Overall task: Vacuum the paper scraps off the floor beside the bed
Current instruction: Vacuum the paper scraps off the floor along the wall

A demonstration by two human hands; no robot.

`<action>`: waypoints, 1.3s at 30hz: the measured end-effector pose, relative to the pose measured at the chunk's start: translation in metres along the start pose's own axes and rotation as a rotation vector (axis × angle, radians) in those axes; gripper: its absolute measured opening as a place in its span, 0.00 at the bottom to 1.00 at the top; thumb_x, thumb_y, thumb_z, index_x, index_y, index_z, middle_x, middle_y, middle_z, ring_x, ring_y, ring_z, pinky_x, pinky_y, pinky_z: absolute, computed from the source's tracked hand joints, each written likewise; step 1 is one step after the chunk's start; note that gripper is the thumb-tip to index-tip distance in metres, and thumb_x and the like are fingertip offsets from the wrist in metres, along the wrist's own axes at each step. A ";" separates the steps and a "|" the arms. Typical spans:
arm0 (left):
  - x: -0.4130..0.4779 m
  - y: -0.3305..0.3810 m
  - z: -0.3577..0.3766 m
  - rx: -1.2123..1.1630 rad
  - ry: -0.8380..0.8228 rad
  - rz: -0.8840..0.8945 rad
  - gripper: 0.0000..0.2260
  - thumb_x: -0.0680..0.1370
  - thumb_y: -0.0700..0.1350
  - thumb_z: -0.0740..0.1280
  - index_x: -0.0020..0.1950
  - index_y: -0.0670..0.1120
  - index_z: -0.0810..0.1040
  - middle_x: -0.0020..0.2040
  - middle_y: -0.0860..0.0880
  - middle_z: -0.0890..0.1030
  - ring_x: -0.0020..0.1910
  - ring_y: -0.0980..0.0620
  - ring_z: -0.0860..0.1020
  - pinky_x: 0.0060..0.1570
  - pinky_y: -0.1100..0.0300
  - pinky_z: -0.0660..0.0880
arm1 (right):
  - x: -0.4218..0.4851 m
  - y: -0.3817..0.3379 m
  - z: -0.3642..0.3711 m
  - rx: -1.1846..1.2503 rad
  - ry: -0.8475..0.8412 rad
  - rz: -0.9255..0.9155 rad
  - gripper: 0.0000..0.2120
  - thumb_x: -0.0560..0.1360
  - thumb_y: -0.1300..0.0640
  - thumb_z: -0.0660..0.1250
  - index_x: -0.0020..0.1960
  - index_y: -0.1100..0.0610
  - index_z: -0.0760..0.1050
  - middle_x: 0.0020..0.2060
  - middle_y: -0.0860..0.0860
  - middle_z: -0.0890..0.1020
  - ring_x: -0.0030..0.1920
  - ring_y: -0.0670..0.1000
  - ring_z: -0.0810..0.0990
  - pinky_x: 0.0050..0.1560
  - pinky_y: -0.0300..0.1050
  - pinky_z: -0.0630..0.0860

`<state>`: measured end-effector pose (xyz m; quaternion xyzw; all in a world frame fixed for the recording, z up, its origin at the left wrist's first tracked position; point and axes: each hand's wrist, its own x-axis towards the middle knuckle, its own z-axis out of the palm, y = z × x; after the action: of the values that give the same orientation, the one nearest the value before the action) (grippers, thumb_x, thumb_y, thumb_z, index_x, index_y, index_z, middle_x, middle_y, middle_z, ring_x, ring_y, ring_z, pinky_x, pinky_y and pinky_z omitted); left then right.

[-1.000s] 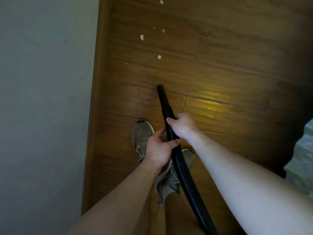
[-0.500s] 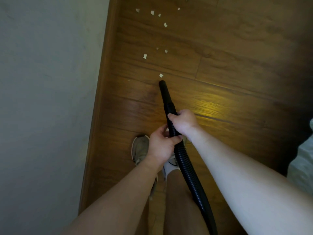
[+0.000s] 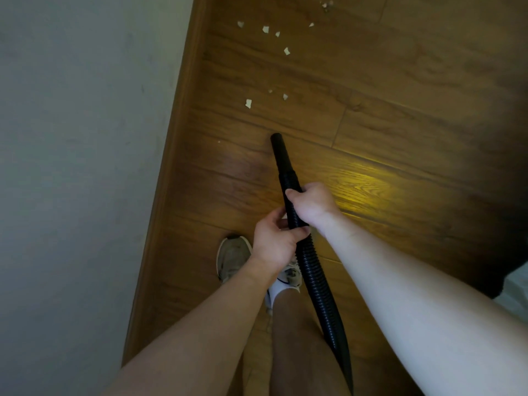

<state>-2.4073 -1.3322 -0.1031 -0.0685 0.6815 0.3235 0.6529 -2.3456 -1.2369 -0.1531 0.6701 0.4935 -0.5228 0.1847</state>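
A black ribbed vacuum hose [image 3: 313, 275] runs up from the bottom of the view and ends in a smooth black nozzle [image 3: 280, 151] whose tip rests on the wooden floor [image 3: 400, 90]. My right hand [image 3: 310, 202] grips the hose just behind the nozzle. My left hand [image 3: 275, 242] holds it a little lower, from the left side. Several small white paper scraps [image 3: 248, 103] lie on the floor beyond the nozzle tip, scattered towards the top of the view [image 3: 287, 50].
A pale wall [image 3: 80, 167] with a wooden skirting board [image 3: 174, 155] closes the left side. My shoe [image 3: 233, 257] stands on the floor below my left hand. A pale edge of bedding [image 3: 514, 292] shows at the far right.
The nozzle has moved forward over the floor and the scrap that lay just at its tip is gone. My feet have stepped forward; more scraps have come into view at the top.
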 end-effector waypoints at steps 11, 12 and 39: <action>-0.007 0.004 -0.018 -0.080 0.090 0.018 0.25 0.75 0.32 0.73 0.71 0.46 0.73 0.53 0.46 0.85 0.49 0.51 0.85 0.43 0.63 0.81 | 0.000 -0.024 0.015 -0.138 -0.131 -0.075 0.14 0.79 0.47 0.66 0.47 0.58 0.79 0.36 0.52 0.80 0.34 0.51 0.77 0.28 0.40 0.64; -0.007 0.003 -0.022 -0.082 0.099 0.023 0.25 0.75 0.32 0.73 0.70 0.47 0.73 0.52 0.47 0.85 0.48 0.53 0.85 0.42 0.65 0.81 | 0.000 -0.027 0.019 -0.158 -0.144 -0.088 0.14 0.79 0.47 0.66 0.46 0.58 0.78 0.35 0.51 0.79 0.32 0.49 0.76 0.27 0.40 0.63; 0.018 0.049 -0.016 -0.090 0.113 0.010 0.26 0.75 0.31 0.72 0.71 0.47 0.74 0.54 0.46 0.85 0.48 0.53 0.85 0.44 0.61 0.81 | 0.027 -0.066 -0.006 -0.068 -0.178 -0.119 0.12 0.80 0.49 0.65 0.47 0.58 0.79 0.35 0.50 0.79 0.34 0.48 0.78 0.27 0.39 0.66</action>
<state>-2.4487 -1.2963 -0.1040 -0.1125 0.7023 0.3527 0.6081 -2.3999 -1.1897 -0.1571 0.5838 0.5315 -0.5732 0.2193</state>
